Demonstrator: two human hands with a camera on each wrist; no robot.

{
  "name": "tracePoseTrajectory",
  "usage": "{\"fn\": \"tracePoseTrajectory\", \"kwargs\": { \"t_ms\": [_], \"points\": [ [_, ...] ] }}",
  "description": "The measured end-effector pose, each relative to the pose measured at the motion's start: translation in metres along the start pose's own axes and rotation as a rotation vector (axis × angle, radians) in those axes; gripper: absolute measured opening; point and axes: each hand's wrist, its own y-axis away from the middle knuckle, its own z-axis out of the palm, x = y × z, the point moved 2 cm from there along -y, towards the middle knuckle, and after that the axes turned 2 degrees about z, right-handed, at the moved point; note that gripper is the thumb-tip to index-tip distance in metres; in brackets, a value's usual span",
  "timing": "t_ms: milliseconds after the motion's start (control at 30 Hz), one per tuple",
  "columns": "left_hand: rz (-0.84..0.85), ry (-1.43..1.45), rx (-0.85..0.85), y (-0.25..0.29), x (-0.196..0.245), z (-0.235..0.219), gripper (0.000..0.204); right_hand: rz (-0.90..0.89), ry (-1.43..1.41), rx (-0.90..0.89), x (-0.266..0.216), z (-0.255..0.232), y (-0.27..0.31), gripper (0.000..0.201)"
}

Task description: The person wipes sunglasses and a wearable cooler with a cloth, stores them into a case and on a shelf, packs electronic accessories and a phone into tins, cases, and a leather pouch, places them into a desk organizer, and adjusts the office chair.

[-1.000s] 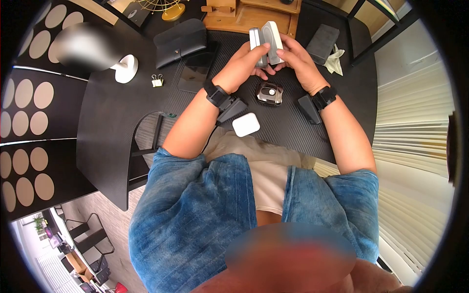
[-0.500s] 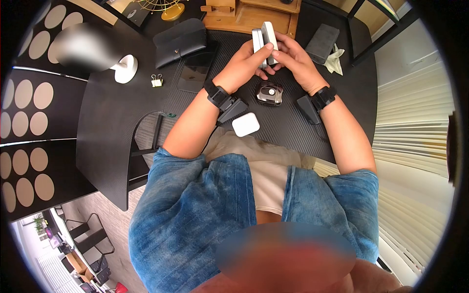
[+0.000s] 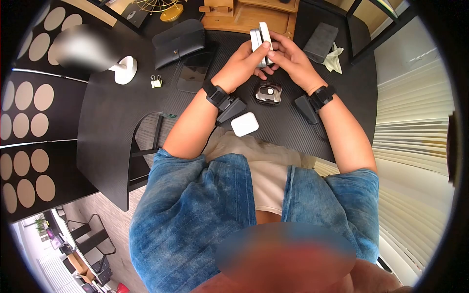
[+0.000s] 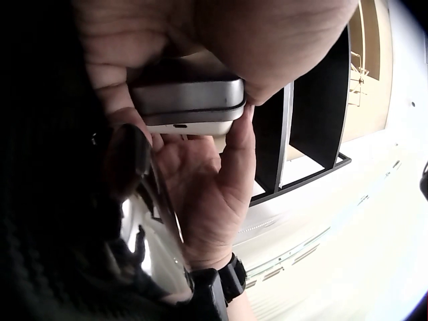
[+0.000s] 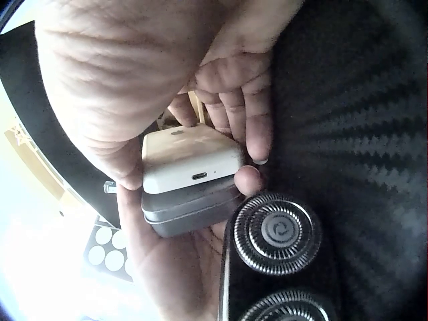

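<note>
Branding on the white block showed as a small grey emblem, roughly apple-shaped though blurred, on its broad face; the narrow end carried an oval port with a tiny dot beside it. Beside it was a silver-grey case with rounded corners and a seam around its edge. Any fine print on either was too small to tell.

Left hand curled around the silver-grey case, thumb up along one side and fingers beneath. Right hand gripped the white block, its thumb on the near side and its fingers around the back. Neither hand stood wide: each was closed down to the thickness of what it held. Case and block were held up over the table, close together with their broad faces toward each other; whether they touched along their whole length could not be told.

Just below the hands lay a dark, glossy shaver, with a swirl emblem at the centre of one ridged round head. Nearer the person was a small white rounded case. Off past the left hand lay a black pouch with a snap, and a binder clip.
</note>
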Motion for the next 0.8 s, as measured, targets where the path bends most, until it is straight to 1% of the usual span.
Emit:
{"fn": "tracePoseTrajectory", "kwargs": {
  "t_ms": [167,667,800],
  "points": [
    [0.028,0.038,-0.001,-0.0016,-0.0031,-0.0007,0.055,0.0,-0.003,-0.006,-0.0013,0.0008,0.0005,0.064],
    [0.035,0.003,0.009,0.0004,0.0023,0.0006,0.053,-0.012,-0.004,-0.017,0.0011,0.0007,0.0002,0.063],
    [0.036,0.017,-0.007,-0.0028,-0.0041,-0.0016,0.053,-0.005,0.005,-0.005,0.0021,0.0007,0.0002,0.062]
  ]
}}
